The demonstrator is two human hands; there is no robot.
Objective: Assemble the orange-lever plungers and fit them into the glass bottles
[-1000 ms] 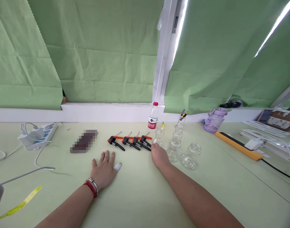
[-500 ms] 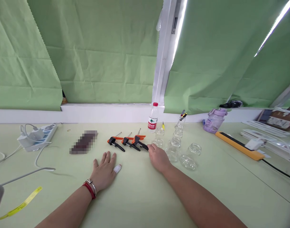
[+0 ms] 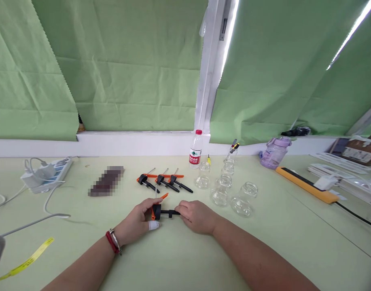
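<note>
Both my hands hold a black-and-orange dispenser top [image 3: 157,212] over the near middle of the table. My left hand [image 3: 136,221], with white tape on its thumb, closes around the black cap end with its orange lever. With bent fingers, my right hand [image 3: 199,216] grips the end of the long black stem, hiding its tip. A thin metal rod stands up from the cap. Just beyond lie three similar dispenser tops [image 3: 163,183] in a row. To the right stand several clear glass bottles [image 3: 221,196], one of them tilted [image 3: 242,204].
A water bottle [image 3: 196,151] with a red cap stands at the back. Screwdrivers [image 3: 233,149] stick up behind the glass bottles. On the right are a purple bottle [image 3: 274,153] and an orange power strip [image 3: 306,186]. A white power strip [image 3: 56,178] with cables lies left, near a blurred dark object [image 3: 108,182].
My right hand has come back toward me from the row with one dispenser top. My left hand has lifted from lying flat on the table and closed on its cap end.
</note>
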